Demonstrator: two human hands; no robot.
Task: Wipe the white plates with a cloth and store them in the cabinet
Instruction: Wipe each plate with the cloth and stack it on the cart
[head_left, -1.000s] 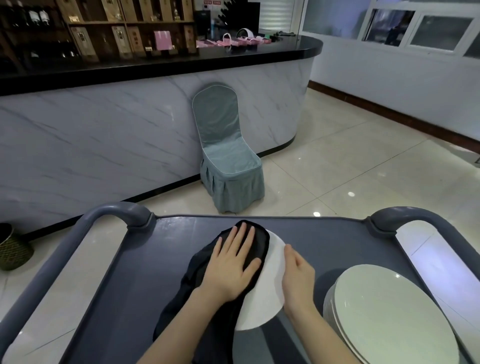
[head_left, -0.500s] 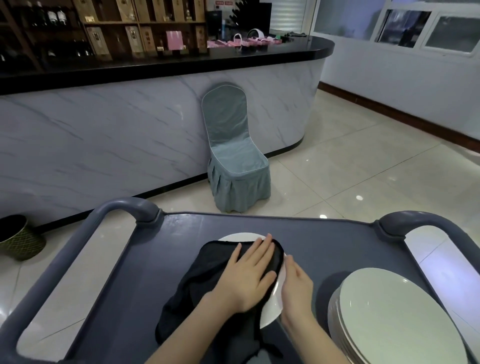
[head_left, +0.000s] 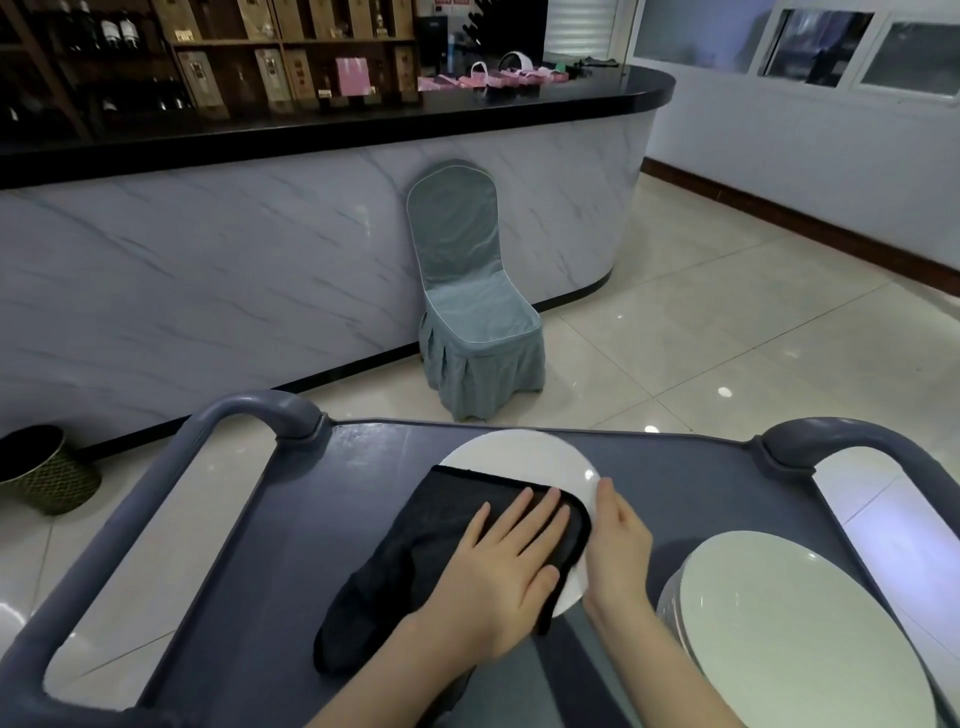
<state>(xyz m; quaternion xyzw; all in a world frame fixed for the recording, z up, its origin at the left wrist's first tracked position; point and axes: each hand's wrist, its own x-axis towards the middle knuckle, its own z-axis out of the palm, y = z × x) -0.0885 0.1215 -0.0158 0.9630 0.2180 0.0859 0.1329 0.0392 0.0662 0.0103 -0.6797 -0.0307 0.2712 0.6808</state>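
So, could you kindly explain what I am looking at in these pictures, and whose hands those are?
There is no machine here: a person works with bare hands and wears a wide-angle camera on the head, looking forward and down. All three pictures come from that camera; the last is the present moment. The surface is a grey service cart. On it lies a white plate, partly under a black cloth. The left hand presses flat on the cloth. The right hand rests against the plate's rim; whether it grips is unclear. A stack of plates stands to the right. Beyond are a covered chair and a counter.
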